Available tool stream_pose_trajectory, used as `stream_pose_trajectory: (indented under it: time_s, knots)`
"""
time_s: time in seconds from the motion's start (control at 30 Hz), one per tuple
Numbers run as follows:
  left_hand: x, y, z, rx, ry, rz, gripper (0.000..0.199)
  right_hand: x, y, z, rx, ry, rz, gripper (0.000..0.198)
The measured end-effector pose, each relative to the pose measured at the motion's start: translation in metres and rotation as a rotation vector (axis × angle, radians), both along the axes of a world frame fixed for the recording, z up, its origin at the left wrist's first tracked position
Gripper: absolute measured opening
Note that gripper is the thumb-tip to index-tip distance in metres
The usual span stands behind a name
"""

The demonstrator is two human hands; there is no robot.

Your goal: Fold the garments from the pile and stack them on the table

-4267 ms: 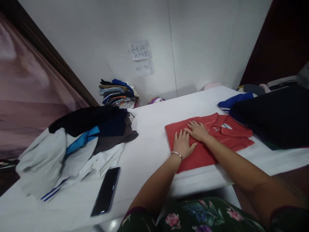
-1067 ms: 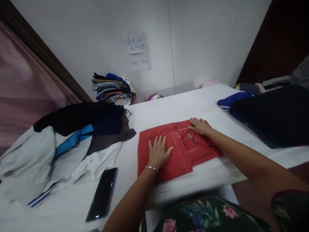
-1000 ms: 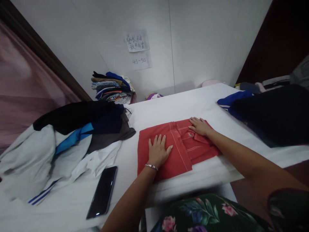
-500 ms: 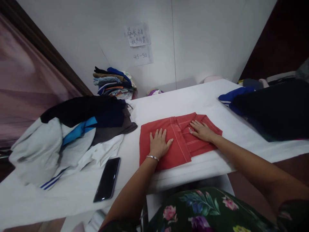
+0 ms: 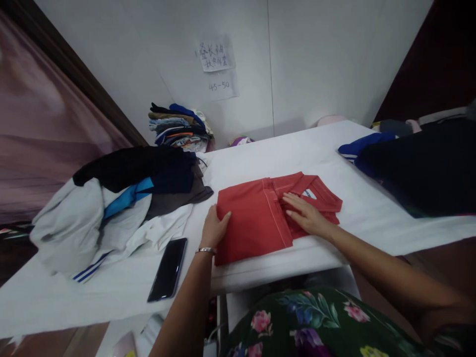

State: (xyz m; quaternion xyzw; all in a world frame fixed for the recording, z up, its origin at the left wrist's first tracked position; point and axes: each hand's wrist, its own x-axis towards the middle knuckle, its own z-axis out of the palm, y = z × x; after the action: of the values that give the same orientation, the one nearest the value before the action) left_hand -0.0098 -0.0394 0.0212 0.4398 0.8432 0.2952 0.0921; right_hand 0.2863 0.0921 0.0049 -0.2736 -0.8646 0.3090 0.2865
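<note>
A red collared shirt with pale stitching lies folded on the white-covered table, its collar toward the right and a white label showing inside the neck. At the shirt's left edge is my left hand, its thumb on top of the cloth and its fingers round the side, their tips partly hidden. My right hand rests with fingers stretched out on the shirt, just below the collar and beside the folded-over hem.
A black phone lies left of my left forearm. Beyond it is a loose heap of clothes. A folded stack stands by the wall, below paper signs. Dark clothing lies at the table's right.
My left hand has moved left from the top of the shirt to its edge. My right hand has slid slightly left and down, uncovering the neck label.
</note>
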Motion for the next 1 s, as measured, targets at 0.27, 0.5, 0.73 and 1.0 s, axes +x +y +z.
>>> stream_pose_trajectory:
  time_s: [0.27, 0.5, 0.73, 1.0]
  knots:
    - [-0.016, -0.014, -0.004, 0.016, -0.522, 0.248, 0.065, -0.052, -0.037, 0.004, 0.145, -0.22, 0.155, 0.064]
    - [-0.017, -0.01, 0.005, 0.042, -0.9, 0.158, 0.043, -0.058, -0.037, -0.007, 0.144, -0.368, 0.187, 0.065]
    - [-0.016, -0.008, 0.002, 0.097, -0.931, 0.142, 0.036, -0.053, -0.028, 0.006, 0.075, -0.21, 0.098, 0.064]
    - [-0.005, -0.006, 0.022, 0.068, -1.385, 0.273, 0.028, -0.054, -0.022, -0.003, 0.063, -0.336, 0.13, 0.065]
